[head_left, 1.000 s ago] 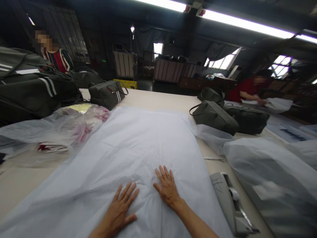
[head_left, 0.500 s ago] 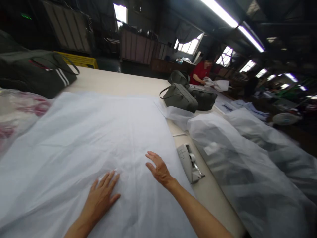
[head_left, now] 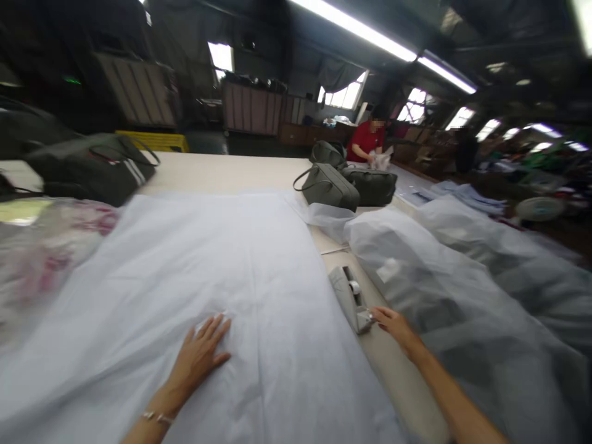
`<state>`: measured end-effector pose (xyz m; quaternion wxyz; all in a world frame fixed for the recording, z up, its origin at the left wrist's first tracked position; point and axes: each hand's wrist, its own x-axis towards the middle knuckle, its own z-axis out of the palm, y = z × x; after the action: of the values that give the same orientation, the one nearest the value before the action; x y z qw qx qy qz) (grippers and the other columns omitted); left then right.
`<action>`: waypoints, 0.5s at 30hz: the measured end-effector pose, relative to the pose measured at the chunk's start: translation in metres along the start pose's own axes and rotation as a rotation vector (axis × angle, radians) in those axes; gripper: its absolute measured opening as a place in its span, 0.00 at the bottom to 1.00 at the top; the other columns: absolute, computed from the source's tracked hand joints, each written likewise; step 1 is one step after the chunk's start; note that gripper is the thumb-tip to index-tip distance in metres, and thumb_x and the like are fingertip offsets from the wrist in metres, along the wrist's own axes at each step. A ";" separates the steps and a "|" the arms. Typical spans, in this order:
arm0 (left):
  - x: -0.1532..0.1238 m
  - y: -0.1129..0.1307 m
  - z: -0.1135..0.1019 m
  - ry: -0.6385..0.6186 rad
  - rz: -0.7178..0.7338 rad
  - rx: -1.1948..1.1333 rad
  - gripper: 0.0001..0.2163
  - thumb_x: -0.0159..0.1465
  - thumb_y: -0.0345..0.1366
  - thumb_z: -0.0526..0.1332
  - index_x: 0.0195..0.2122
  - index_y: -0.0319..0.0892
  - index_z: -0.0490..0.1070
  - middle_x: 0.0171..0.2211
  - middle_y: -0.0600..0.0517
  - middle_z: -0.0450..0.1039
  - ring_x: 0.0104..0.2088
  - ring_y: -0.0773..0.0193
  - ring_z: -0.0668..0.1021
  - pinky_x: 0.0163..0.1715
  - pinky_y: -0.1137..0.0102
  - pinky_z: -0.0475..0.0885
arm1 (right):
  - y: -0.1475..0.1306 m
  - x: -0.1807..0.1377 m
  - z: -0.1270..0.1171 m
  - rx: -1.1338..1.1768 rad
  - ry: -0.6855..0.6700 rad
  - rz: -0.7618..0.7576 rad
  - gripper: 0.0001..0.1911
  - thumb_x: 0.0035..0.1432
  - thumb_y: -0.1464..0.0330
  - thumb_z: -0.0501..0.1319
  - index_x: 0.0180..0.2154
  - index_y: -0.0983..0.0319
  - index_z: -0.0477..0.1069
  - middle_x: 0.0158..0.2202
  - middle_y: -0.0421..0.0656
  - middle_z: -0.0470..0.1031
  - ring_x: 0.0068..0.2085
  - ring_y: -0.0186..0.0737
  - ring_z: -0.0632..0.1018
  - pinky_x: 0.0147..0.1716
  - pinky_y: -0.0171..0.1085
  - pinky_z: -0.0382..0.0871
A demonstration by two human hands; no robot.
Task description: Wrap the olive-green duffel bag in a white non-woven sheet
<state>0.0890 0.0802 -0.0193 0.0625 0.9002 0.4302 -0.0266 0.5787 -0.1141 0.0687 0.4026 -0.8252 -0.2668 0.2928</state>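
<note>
Grey tape dispenser (head_left: 348, 295) on table (head_left: 222, 176), near end touched by right hand (head_left: 393, 324); cannot tell if gripped. Left hand (head_left: 201, 354) released, palm flat on white sheet (head_left: 208, 259). Plastic-covered bags (head_left: 439, 277) beyond right hand.

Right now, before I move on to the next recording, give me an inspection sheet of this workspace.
Surface: long cream table, mostly covered.
Job's things: thin white non-woven sheet spread flat; grey tape dispenser beside its right edge.
Clutter: dark bag with white stripes, olive-grey handbags, clear plastic bag of red-and-white items, plastic-wrapped bundles at right.
Grips: left hand open, flat on the sheet; right hand touching the dispenser's near end, grasp unclear.
Cables: nothing seen.
Surroundings: dim workshop, ceiling tube lights, person in red top at the far end.
</note>
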 end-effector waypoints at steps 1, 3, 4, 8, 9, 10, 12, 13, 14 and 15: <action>-0.001 0.002 -0.005 -0.036 -0.008 -0.010 0.29 0.62 0.42 0.59 0.65 0.50 0.58 0.66 0.46 0.57 0.65 0.48 0.62 0.61 0.45 0.60 | 0.003 0.003 0.002 0.025 -0.005 0.023 0.31 0.36 0.46 0.63 0.34 0.65 0.79 0.38 0.53 0.81 0.38 0.49 0.80 0.38 0.45 0.73; -0.001 0.006 -0.011 -0.073 -0.029 -0.021 0.30 0.61 0.40 0.59 0.65 0.49 0.56 0.67 0.46 0.55 0.66 0.49 0.60 0.62 0.45 0.58 | 0.009 0.011 0.005 0.073 -0.002 0.070 0.28 0.32 0.48 0.64 0.31 0.63 0.79 0.37 0.53 0.81 0.38 0.50 0.79 0.38 0.45 0.72; -0.001 0.008 -0.012 -0.077 -0.040 -0.022 0.30 0.61 0.39 0.59 0.65 0.49 0.56 0.67 0.45 0.54 0.66 0.49 0.59 0.62 0.45 0.58 | 0.012 0.014 0.006 0.087 0.000 0.085 0.27 0.32 0.48 0.65 0.30 0.61 0.79 0.36 0.52 0.81 0.38 0.50 0.79 0.37 0.44 0.72; 0.000 0.013 -0.013 -0.107 -0.088 -0.017 0.32 0.60 0.37 0.59 0.66 0.49 0.54 0.68 0.44 0.52 0.67 0.47 0.57 0.61 0.42 0.56 | 0.015 0.021 0.009 0.072 0.022 0.082 0.21 0.30 0.50 0.64 0.24 0.58 0.79 0.32 0.50 0.81 0.35 0.50 0.78 0.32 0.43 0.69; 0.000 0.014 -0.013 -0.118 -0.097 -0.017 0.32 0.60 0.36 0.59 0.66 0.49 0.54 0.68 0.43 0.52 0.67 0.47 0.57 0.61 0.42 0.56 | 0.014 0.021 0.011 0.074 0.033 0.075 0.21 0.29 0.50 0.63 0.22 0.58 0.78 0.30 0.50 0.80 0.34 0.51 0.77 0.31 0.43 0.69; 0.001 0.015 -0.014 -0.128 -0.104 -0.017 0.32 0.59 0.36 0.59 0.66 0.49 0.54 0.68 0.43 0.52 0.67 0.47 0.57 0.61 0.42 0.55 | 0.011 0.020 0.013 0.082 0.046 0.063 0.20 0.29 0.50 0.62 0.21 0.58 0.77 0.29 0.51 0.79 0.33 0.50 0.77 0.30 0.43 0.68; 0.002 0.016 -0.017 -0.139 -0.113 -0.016 0.33 0.58 0.36 0.60 0.66 0.49 0.55 0.68 0.43 0.52 0.67 0.47 0.57 0.62 0.43 0.55 | 0.006 0.018 0.018 0.096 0.075 0.023 0.19 0.28 0.51 0.60 0.18 0.59 0.75 0.24 0.50 0.77 0.30 0.49 0.75 0.29 0.44 0.66; 0.002 0.017 -0.018 -0.143 -0.111 -0.017 0.33 0.58 0.37 0.60 0.66 0.49 0.55 0.68 0.44 0.52 0.67 0.48 0.57 0.62 0.43 0.56 | 0.003 0.017 0.019 0.099 0.096 0.001 0.18 0.28 0.51 0.60 0.17 0.59 0.73 0.22 0.49 0.75 0.29 0.48 0.73 0.29 0.43 0.66; 0.002 0.018 -0.020 -0.150 -0.109 -0.017 0.33 0.58 0.37 0.60 0.66 0.49 0.55 0.68 0.44 0.52 0.67 0.48 0.57 0.62 0.44 0.56 | 0.001 0.015 0.021 0.101 0.122 -0.018 0.17 0.28 0.52 0.59 0.16 0.59 0.72 0.21 0.47 0.74 0.28 0.47 0.72 0.29 0.43 0.65; 0.002 0.018 -0.022 -0.157 -0.104 -0.018 0.32 0.59 0.38 0.60 0.66 0.49 0.55 0.68 0.44 0.52 0.67 0.48 0.57 0.62 0.44 0.56 | -0.001 0.012 0.021 0.101 0.150 -0.032 0.17 0.29 0.52 0.59 0.16 0.59 0.71 0.20 0.46 0.73 0.28 0.46 0.71 0.29 0.42 0.65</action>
<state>0.1040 0.0732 0.0038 0.1024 0.8711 0.4706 -0.0963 0.5726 -0.0947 0.0554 0.4673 -0.8191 -0.2338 0.2366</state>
